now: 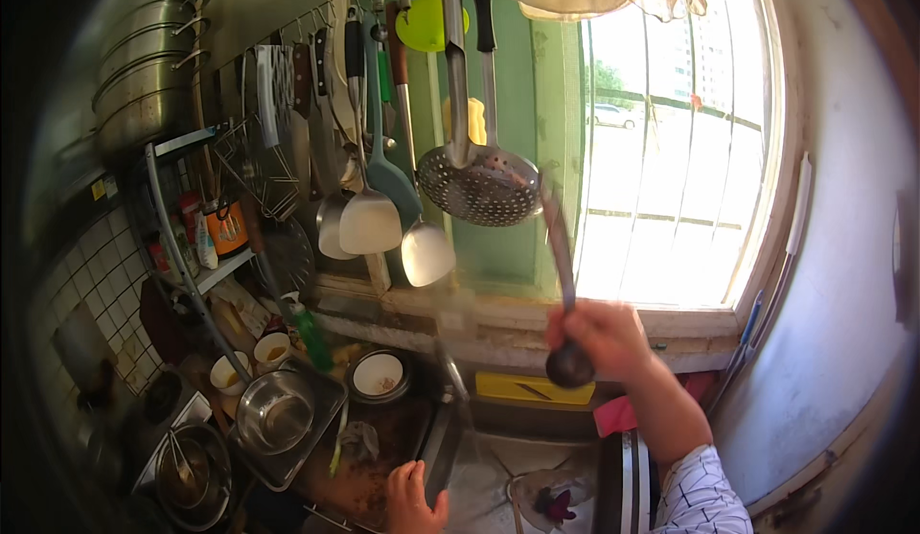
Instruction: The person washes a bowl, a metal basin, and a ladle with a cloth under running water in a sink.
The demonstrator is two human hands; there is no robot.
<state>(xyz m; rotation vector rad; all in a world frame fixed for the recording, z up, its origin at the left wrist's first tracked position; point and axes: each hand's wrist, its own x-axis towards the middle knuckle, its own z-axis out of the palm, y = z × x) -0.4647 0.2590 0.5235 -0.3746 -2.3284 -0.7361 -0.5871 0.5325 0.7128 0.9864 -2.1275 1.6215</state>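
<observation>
My right hand [604, 336] is raised in front of the window sill, closed around the handle of a metal ladle [570, 363]. The ladle's dark round bowl is at the bottom, just below my fingers, and its handle points up beside a hanging perforated skimmer [480, 185]. Whether the handle touches the skimmer I cannot tell. Low in the view, my left hand [415, 498] has its thumb apart from the fingers and holds nothing visible. It is near the edge between the brown worktop [345, 487] and the sink [481, 462].
Spatulas [370, 223] and knives hang from a rail along the window. A faucet [454, 376] rises behind the sink. To the left are a metal bowl [274, 412] on a dark tray, a white bowl [378, 375], cups, a green bottle [313, 336] and stacked steamer pots [147, 66].
</observation>
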